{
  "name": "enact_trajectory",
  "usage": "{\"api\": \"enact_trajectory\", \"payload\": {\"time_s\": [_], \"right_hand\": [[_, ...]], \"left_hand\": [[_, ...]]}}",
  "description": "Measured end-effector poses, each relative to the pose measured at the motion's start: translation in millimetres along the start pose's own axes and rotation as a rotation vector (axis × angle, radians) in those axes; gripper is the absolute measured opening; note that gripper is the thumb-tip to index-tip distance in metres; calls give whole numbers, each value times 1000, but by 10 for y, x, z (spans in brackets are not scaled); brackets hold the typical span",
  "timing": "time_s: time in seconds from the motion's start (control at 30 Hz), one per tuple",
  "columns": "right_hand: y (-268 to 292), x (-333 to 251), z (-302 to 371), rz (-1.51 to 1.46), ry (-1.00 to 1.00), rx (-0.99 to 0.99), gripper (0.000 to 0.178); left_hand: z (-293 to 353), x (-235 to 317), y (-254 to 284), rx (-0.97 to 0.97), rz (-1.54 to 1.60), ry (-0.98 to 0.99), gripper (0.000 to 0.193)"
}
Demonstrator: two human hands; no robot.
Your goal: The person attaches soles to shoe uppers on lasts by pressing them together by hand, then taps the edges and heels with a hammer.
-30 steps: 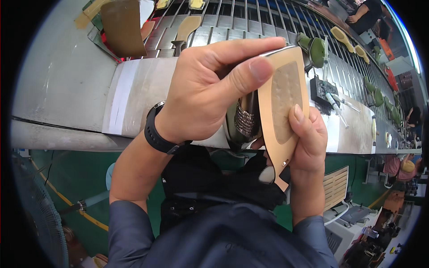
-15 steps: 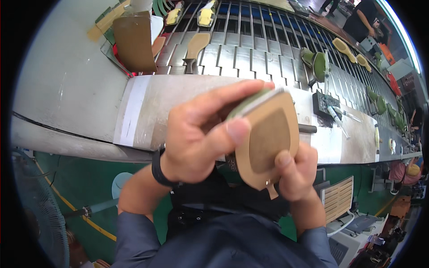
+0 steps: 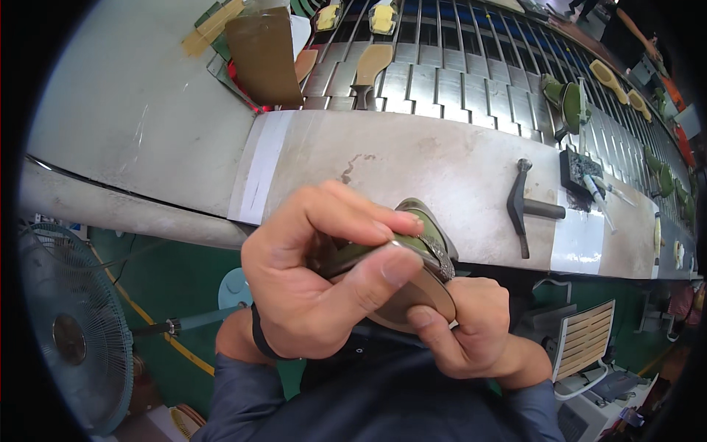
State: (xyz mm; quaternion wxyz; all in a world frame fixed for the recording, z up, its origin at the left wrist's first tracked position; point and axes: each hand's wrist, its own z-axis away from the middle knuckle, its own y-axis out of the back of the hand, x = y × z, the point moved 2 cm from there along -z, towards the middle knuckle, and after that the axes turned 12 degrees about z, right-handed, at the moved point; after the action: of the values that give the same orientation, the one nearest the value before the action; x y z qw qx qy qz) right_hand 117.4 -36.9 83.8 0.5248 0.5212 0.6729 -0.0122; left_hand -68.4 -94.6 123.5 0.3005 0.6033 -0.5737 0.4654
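A green shoe (image 3: 412, 221) with a tan sole (image 3: 436, 295) is held between my two hands in front of my body, over the near edge of the bench. A band with a sparkling pattern runs across its upper. My left hand (image 3: 317, 283) is closed on the shoe's left side, its thumb and fingertips pinching near the sole's edge. Closed around the right end is my right hand (image 3: 475, 324), thumb pressed on the sole. My fingers hide much of the shoe. To the right on the bench lies a hammer (image 3: 521, 202) with a dark handle.
A dark block (image 3: 578, 171) with thin brush-like tools (image 3: 600, 195) lies right of the hammer. Beyond the bench runs a slatted metal conveyor (image 3: 456, 88) carrying a tan sole piece (image 3: 374, 65) and green shoes (image 3: 565, 103). A brown board (image 3: 264, 59) stands at far left; a fan (image 3: 70, 335) stands lower left.
The shoe has come down and nearer to my body, and has tilted so its sole shows less and its green upper more. The hammer is now uncovered. My view has shifted left.
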Motion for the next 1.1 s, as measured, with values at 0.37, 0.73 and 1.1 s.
{"api": "enact_trajectory", "payload": {"time_s": [0.37, 0.73, 1.1], "right_hand": [[-53, 133, -48, -63, -76, 31, 12], [100, 528, -485, -360, -416, 100, 28], [76, 600, -387, -506, -467, 53, 27]], "left_hand": [[-54, -37, 111, 102, -357, -93, 22], [-1099, -425, 130, -33, 114, 93, 34], [-1370, -612, 172, -110, 206, 195, 30]]}}
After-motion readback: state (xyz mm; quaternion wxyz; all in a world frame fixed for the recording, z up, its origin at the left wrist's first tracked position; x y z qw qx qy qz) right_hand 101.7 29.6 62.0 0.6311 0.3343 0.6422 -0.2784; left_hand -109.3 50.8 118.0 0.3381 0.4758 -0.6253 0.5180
